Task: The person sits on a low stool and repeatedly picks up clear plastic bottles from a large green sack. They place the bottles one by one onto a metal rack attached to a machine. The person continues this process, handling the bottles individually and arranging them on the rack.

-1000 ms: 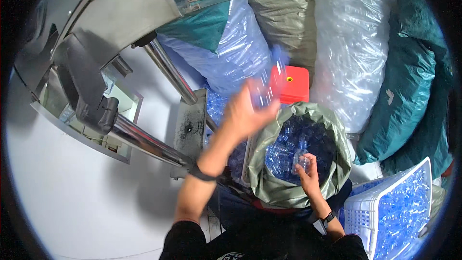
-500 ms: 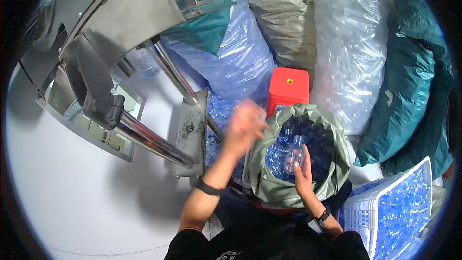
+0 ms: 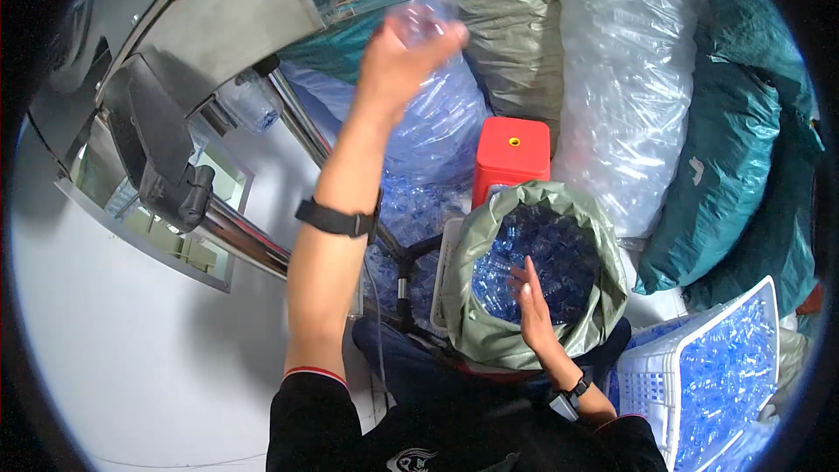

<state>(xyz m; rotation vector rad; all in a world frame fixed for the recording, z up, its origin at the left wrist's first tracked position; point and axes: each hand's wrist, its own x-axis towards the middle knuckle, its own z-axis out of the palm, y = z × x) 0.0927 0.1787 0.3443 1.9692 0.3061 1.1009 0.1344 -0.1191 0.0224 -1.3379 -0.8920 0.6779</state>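
Observation:
My left hand (image 3: 393, 65) is raised at the far left, beside the edge of the metal machine (image 3: 236, 17). Its fingers are closed around a clear plastic bottle (image 3: 419, 21), smeared by motion. Over the mouth of an olive-green sack (image 3: 472, 332), my right hand (image 3: 535, 308) is open, fingers stretched out, with nothing in it. Many small clear-blue bottles (image 3: 559, 249) fill the inside of that sack, below the right hand.
A red stool (image 3: 514, 144) stands just beyond the sack. Tilted at the lower right is a white basket (image 3: 654, 389) full of bottles. Big clear bags (image 3: 625, 79) and teal sacks (image 3: 712, 183) line the back and right. A steel machine leg (image 3: 240, 240) slants at left.
My left hand has swung up and away toward the machine and now carries a bottle. The bottle that my right hand held is gone from it, and its fingers are straight.

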